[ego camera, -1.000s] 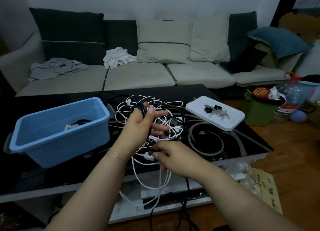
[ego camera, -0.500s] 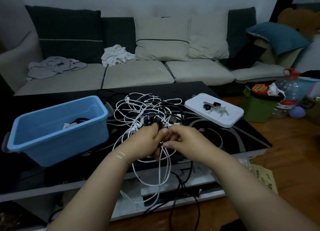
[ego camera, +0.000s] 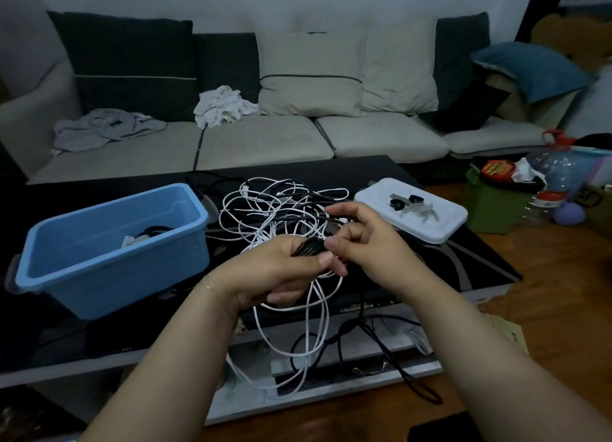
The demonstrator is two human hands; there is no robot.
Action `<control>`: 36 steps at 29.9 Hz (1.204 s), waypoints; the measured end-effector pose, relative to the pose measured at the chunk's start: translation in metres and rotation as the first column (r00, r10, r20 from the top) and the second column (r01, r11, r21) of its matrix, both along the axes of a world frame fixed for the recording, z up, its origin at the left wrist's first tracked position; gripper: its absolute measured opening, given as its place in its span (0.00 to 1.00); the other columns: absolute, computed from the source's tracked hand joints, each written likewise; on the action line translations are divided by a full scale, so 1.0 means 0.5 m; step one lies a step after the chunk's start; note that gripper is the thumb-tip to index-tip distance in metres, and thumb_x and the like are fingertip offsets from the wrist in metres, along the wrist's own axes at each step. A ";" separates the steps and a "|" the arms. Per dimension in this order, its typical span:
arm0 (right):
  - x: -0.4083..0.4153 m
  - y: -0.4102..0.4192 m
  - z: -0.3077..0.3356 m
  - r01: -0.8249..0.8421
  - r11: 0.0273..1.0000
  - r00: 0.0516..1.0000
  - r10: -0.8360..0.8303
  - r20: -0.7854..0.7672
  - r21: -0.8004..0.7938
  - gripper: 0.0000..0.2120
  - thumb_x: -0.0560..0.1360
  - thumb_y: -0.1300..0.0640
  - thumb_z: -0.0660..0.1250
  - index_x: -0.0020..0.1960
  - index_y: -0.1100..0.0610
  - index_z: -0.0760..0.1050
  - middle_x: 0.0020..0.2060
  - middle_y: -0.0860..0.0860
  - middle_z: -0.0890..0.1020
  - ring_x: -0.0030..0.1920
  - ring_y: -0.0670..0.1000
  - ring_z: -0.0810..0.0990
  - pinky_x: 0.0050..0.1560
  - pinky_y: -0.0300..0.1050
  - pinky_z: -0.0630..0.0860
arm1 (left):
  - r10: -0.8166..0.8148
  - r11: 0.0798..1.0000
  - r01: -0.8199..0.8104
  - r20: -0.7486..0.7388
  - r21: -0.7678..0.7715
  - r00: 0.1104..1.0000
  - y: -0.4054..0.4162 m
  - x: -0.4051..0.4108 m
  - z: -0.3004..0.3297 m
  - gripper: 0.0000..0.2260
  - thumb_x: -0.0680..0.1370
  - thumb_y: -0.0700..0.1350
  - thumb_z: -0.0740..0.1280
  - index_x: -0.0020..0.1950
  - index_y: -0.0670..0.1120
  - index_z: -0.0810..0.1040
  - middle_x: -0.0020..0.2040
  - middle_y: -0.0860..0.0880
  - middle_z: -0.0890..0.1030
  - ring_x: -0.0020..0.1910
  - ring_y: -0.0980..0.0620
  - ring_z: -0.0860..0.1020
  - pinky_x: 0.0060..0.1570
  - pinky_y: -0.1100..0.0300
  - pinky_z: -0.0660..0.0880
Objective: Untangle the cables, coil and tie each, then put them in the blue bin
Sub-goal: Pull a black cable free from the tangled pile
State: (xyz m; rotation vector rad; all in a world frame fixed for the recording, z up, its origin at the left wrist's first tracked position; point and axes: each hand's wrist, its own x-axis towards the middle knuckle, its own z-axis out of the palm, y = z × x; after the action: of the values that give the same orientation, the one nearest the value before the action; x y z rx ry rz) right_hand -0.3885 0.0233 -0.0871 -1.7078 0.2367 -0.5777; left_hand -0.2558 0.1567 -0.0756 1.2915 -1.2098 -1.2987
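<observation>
A tangle of white and black cables [ego camera: 271, 210] lies on the black table [ego camera: 463, 262], with loops hanging over the front edge. My left hand [ego camera: 275, 269] grips a bunch of coiled black cable [ego camera: 308, 247] above the table. My right hand [ego camera: 367, 243] pinches a black cable strand just right of that bunch, fingers curled. The blue bin [ego camera: 109, 243] stands at the left and holds a coiled black cable with a white tag. A white lid [ego camera: 430, 223] at the right carries black and pale cable ties [ego camera: 410, 205].
A sofa [ego camera: 265, 140] with cushions and crumpled clothes runs behind the table. On the wooden floor at the right stand a green box [ego camera: 493, 206] and a large water bottle [ego camera: 556, 173]. Black and white cable loops dangle in front of the table's lower shelf.
My left hand has dropped from its raised position with the black coil. My right hand has come up from below and now pinches a strand beside it.
</observation>
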 end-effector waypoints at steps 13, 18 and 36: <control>0.050 0.057 -0.065 -0.036 0.999 0.979 0.037 -0.202 0.006 0.07 0.83 0.60 0.55 0.53 0.48 0.67 0.26 0.50 0.71 0.22 0.45 0.71 0.28 0.40 0.73 | 0.046 0.921 -0.322 -0.756 -0.221 0.653 -0.021 0.014 -0.006 0.26 0.70 0.52 0.73 0.61 0.36 0.77 0.59 0.47 0.82 0.16 0.59 0.66 0.17 0.73 0.62; 0.047 0.068 -0.070 -0.162 0.964 0.919 0.069 -0.388 -0.212 0.21 0.81 0.62 0.57 0.70 0.45 0.61 0.36 0.46 0.79 0.32 0.48 0.76 0.37 0.43 0.75 | 0.283 0.829 -0.519 -0.646 -0.207 0.709 -0.017 0.006 0.007 0.18 0.74 0.40 0.59 0.63 0.35 0.70 0.64 0.45 0.79 0.19 0.60 0.63 0.21 0.72 0.62; 0.029 0.079 -0.041 -0.170 0.870 0.867 -0.091 -0.489 -0.464 0.09 0.76 0.50 0.64 0.47 0.56 0.75 0.32 0.48 0.80 0.35 0.49 0.79 0.42 0.51 0.78 | 0.633 0.774 -0.466 0.480 -0.429 0.608 -0.034 -0.019 -0.027 0.25 0.82 0.45 0.59 0.76 0.46 0.53 0.67 0.59 0.74 0.47 0.58 0.83 0.54 0.58 0.77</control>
State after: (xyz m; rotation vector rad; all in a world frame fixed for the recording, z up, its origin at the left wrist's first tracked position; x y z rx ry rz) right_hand -0.3741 0.0630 -0.1074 -2.3517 0.4475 -0.1457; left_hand -0.2654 0.1395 -0.0890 1.7639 -1.1864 -0.2329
